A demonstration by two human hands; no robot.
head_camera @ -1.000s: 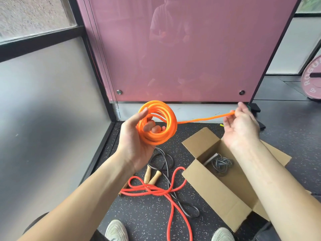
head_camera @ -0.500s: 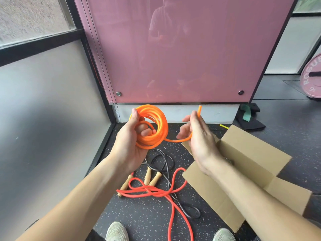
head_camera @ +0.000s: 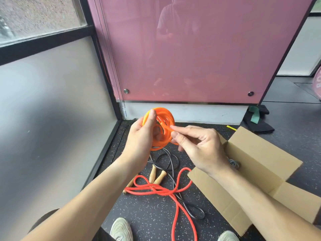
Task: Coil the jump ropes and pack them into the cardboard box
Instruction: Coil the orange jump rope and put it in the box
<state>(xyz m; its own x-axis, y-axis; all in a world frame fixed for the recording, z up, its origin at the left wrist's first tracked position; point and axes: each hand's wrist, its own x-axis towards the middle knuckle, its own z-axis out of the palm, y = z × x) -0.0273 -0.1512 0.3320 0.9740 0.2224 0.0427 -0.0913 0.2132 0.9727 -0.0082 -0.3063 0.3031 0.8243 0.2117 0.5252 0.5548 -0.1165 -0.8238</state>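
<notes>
I see my left hand gripping the orange jump rope, which is wound into a tight coil. The thumb presses on the coil's top edge and the other fingers curl through its middle from behind. My right hand meets it from the other side: thumb and forefinger pinch a strand of the same rope right against the coil's near face, and the remaining fingers are loosely bent beneath them. The two sets of fingertips almost touch.

Below my left fingers, on the speckled floor, a black rope with wooden handles lies loose, and a red rope sprawls across it. Beneath my right wrist sits the cardboard box, flaps open. A grey rope shows inside it, just past the wrist. Beyond my fingertips stands a pink panel.
</notes>
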